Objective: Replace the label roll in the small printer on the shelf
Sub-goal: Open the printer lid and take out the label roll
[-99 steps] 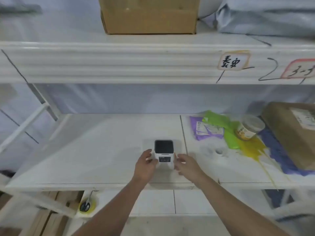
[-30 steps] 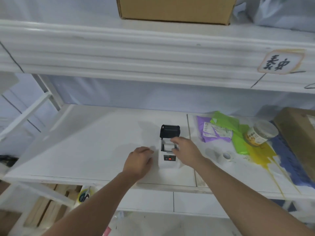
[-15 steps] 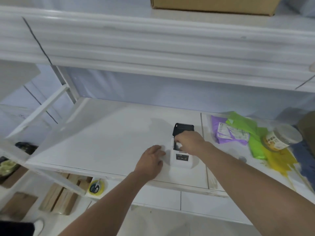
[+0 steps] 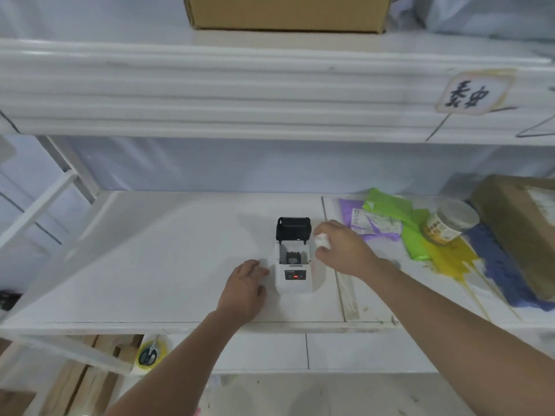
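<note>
The small white printer (image 4: 293,277) stands on the white shelf (image 4: 156,265) with its black lid (image 4: 293,230) flipped up at the back. Its paper bay is open and looks dark inside, with no roll in it. A red light shows on its front panel. My left hand (image 4: 244,291) rests flat on the shelf against the printer's left side. My right hand (image 4: 345,250) hovers just right of the open bay, fingers closed around a small white label roll (image 4: 322,241).
Right of the printer lie purple and green plastic bags (image 4: 387,217), a lidded jar (image 4: 450,223) on its side and a brown parcel (image 4: 522,232). A cardboard box (image 4: 285,12) sits on the upper shelf. Scissors in a tape roll (image 4: 149,354) lie below.
The lid was shut, then opened. My right hand was inside the bay and has lifted out to the right with the white roll in its fingers; the bay now looks empty.
</note>
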